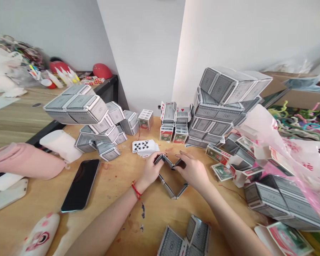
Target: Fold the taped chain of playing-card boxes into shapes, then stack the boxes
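My left hand [150, 171] and my right hand [192, 170] meet at the middle of the wooden table [117, 192]. Both pinch the upper corners of a small square frame made of folded playing cards [172, 177], which stands on edge between them. A red string is tied round my left wrist. Just behind the hands lies a fanned pile of face-up cards [144, 147]. Folded card pieces [186, 240] lie near the front edge.
Stacks of card cubes stand at the left [85, 113] and right [221, 106]. A black phone [81, 184] lies left of my arm. Card boxes [221, 163] and a pink plastic bag [288, 156] crowd the right. A pink pouch [24, 165] sits far left.
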A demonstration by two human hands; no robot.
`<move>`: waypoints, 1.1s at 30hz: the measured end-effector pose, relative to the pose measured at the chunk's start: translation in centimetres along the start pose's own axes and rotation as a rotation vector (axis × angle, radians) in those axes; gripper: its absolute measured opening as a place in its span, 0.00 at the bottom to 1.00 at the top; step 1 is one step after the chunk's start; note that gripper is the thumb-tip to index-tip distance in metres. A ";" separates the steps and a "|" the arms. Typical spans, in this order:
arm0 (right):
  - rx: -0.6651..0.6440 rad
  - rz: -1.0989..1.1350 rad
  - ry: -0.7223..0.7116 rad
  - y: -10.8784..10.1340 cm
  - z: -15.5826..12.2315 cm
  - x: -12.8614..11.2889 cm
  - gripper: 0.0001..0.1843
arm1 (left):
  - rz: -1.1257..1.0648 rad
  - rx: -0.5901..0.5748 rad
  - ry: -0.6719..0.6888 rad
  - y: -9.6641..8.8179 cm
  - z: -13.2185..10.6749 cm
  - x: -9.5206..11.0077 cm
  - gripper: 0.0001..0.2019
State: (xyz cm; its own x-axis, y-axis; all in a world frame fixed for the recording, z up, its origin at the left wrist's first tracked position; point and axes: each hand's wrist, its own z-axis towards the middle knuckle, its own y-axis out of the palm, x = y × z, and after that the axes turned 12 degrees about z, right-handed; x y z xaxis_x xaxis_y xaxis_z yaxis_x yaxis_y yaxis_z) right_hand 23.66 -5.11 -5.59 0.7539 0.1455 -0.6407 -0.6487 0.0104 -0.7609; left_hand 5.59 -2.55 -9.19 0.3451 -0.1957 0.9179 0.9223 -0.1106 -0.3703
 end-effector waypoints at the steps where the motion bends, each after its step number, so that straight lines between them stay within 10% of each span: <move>1: 0.007 -0.014 0.009 0.1 -0.1 -0.1 0.17 | 0.004 0.002 -0.001 0.0 0.0 0.0 0.10; 12: 0.058 -0.037 0.009 0.5 -0.2 0.1 0.14 | 0.046 0.028 0.007 -0.2 -0.2 0.3 0.11; 21: -0.024 0.527 -0.005 -1.7 1.4 3.5 0.20 | -0.106 0.039 -0.047 -0.6 -0.1 0.1 0.18; 33: 0.115 1.012 0.114 0.8 1.2 4.3 0.30 | -0.121 0.069 -0.065 -0.4 0.3 -0.6 0.31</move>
State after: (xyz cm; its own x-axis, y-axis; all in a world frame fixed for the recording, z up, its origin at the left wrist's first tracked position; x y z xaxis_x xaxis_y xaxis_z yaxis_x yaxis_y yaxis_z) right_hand 26.23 -3.31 -8.87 -0.1513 0.0437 -0.9875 -0.9878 0.0303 0.1527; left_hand 5.10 -2.07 -9.57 0.2390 -0.1211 0.9634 0.9669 -0.0615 -0.2476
